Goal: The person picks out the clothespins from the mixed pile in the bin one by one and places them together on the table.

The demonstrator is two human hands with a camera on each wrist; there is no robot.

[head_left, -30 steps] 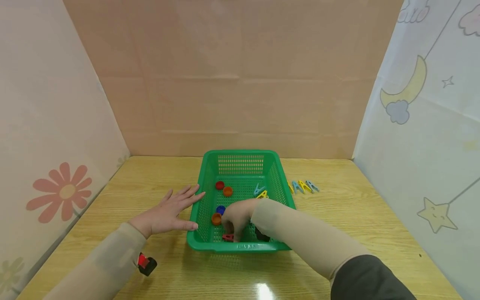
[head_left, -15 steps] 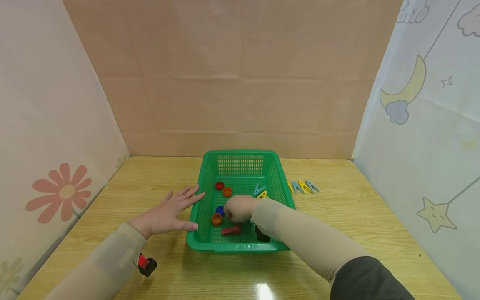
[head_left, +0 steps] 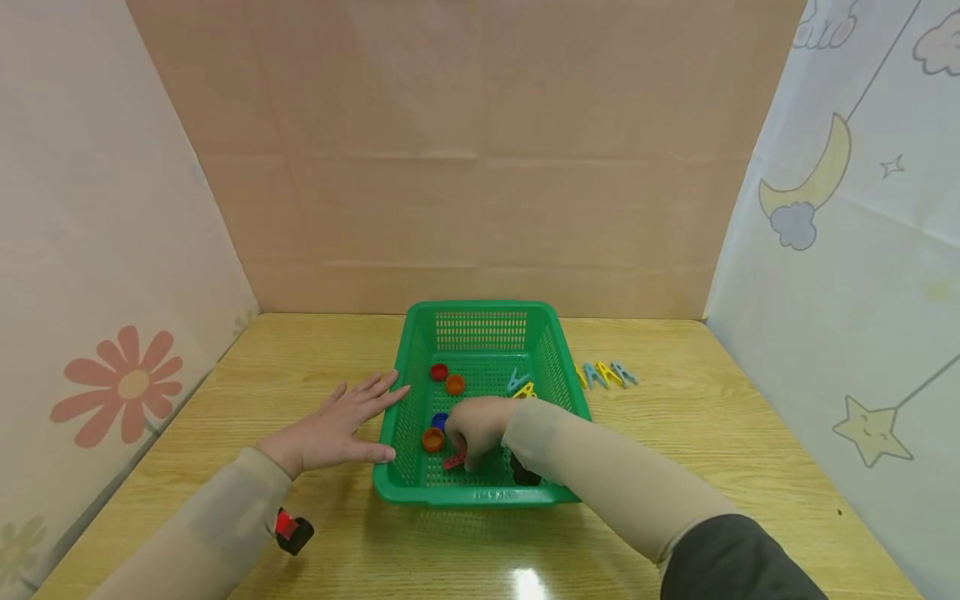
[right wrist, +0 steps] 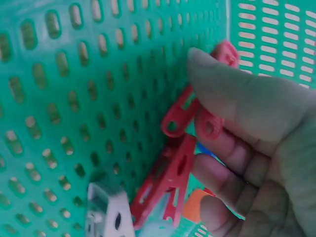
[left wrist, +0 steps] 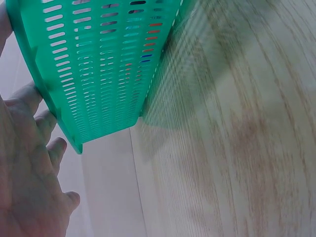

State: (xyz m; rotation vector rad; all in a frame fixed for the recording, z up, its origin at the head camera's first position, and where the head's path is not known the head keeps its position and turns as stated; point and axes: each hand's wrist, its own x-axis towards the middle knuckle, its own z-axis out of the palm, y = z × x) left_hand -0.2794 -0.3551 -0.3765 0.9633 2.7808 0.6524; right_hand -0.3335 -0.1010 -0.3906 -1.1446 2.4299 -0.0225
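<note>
Inside the green plastic basket (head_left: 491, 496), my right hand (head_left: 478, 425) reaches down near the front. In the right wrist view its thumb and fingers pinch a red clothespin (right wrist: 180, 116). A second red clothespin (right wrist: 165, 180) lies just below, and a whitish clothespin (right wrist: 109, 212) is beside that one. Left of the hand are a blue bottle cap (head_left: 440, 421) and an orange cap (head_left: 432, 439). My left hand (head_left: 337, 425) is spread out at the basket's left side, fingertips at the rim; the left wrist view has these fingers along the rim.
Toward the basket's back lie a red cap (head_left: 438, 372) and another orange cap (head_left: 455, 384). A light blue clothespin (head_left: 517, 381) and a yellow clothespin (head_left: 527, 390) are on its right. Several yellow and blue clothespins (head_left: 609, 373) line the wooden table (head_left: 675, 442) outside.
My right hand lifted back off the red clothespins near the basket's front, then came down again and now pinches one. My left hand has stayed at the rim.
</note>
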